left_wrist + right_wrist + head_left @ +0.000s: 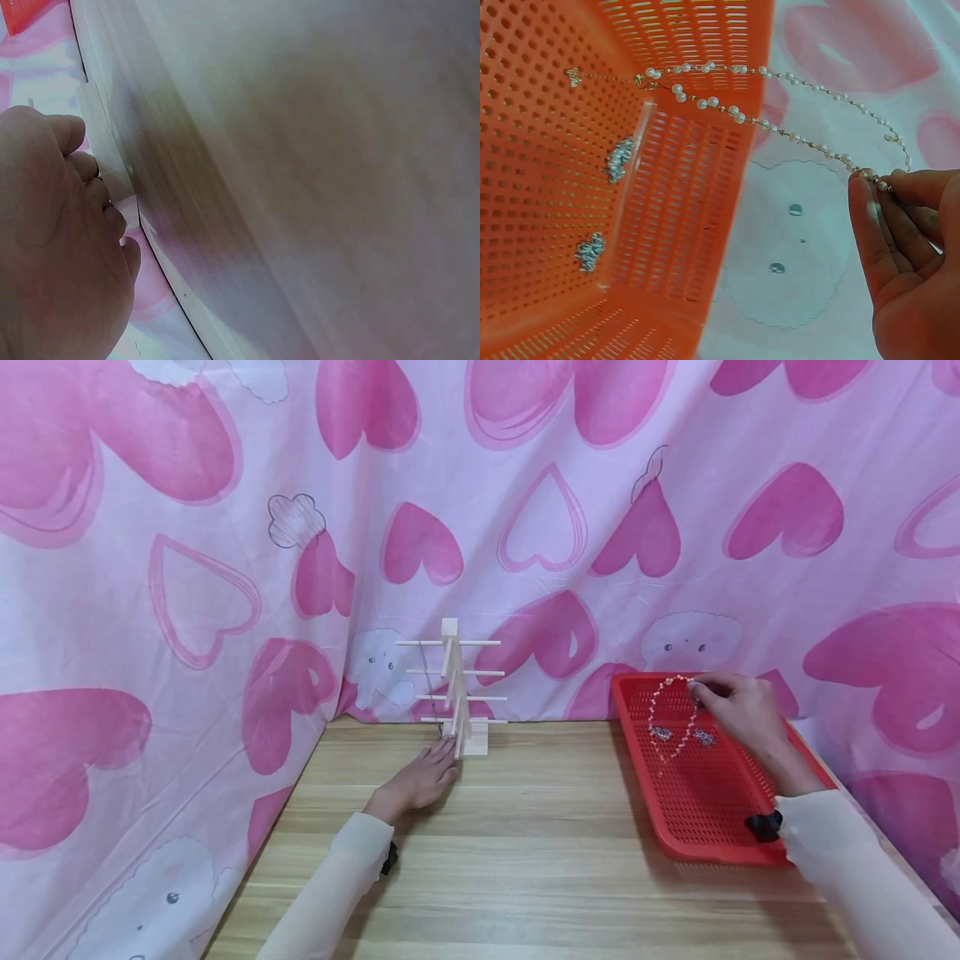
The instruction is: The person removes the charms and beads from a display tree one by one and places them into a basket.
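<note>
My right hand (pixel 738 710) pinches a pearl necklace (pixel 795 137) between thumb and fingertips, so its loop hangs over the red basket (pixel 720 852). In the right wrist view the gold chain end (pixel 604 78) of the necklace dangles in front of the basket. Two small silver chain bundles (pixel 619 159) lie inside that basket. On the table's left side my left hand (pixel 422 774) rests with extended fingers at the base (pixel 476 745) of a wooden rack (pixel 450 628) with several crossbars. A thin dark necklace (pixel 427 672) hangs from the rack's left side.
The wooden table (pixel 540 827) is bounded at the back and sides by a pink heart-patterned cloth (pixel 525 527). Between the rack and the basket lies a wide stretch of tabletop. The basket's raised rim (pixel 652 810) stands at the right.
</note>
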A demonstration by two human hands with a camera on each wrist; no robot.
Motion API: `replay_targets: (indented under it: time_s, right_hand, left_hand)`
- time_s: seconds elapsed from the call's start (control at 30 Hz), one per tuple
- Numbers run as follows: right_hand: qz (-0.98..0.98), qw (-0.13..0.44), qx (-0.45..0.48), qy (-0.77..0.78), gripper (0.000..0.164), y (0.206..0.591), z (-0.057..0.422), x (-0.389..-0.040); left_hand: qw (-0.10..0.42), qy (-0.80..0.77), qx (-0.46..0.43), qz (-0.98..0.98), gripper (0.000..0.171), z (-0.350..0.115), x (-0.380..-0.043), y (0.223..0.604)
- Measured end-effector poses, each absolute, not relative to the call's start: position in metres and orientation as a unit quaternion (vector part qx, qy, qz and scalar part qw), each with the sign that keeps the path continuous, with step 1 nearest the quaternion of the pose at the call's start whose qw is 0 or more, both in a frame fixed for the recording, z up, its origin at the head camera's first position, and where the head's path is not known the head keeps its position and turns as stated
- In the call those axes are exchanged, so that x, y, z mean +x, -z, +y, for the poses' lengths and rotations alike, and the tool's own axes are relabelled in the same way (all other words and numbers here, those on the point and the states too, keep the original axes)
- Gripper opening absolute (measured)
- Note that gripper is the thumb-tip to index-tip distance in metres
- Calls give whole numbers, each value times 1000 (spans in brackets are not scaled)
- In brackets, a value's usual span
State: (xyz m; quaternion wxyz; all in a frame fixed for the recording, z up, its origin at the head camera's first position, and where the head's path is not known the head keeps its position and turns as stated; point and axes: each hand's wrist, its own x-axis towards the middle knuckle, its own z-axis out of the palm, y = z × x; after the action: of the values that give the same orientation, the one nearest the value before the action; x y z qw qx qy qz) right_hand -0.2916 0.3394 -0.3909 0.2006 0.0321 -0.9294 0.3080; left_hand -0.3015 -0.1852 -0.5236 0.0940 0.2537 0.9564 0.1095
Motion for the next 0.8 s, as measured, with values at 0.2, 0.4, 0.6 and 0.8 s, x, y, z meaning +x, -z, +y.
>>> replay_targets:
  time_s: [0.2, 0.4, 0.6, 0.8]
  right_hand:
    - [-930, 191, 26, -312, 38, 401, 339, -299]
    - [-934, 170, 38, -312, 34, 408, 340, -308]
    - [-939, 136, 45, -312, 35, 418, 344, -317]
    - [-939, 103, 44, -326, 36, 427, 347, -326]
  left_hand:
    - [94, -103, 255, 957, 61, -185, -302, 524]
    - [93, -103, 256, 957, 61, -186, -302, 525]
    - [91, -103, 261, 956, 61, -186, -302, 524]
    - [95, -100, 259, 956, 61, -186, -302, 523]
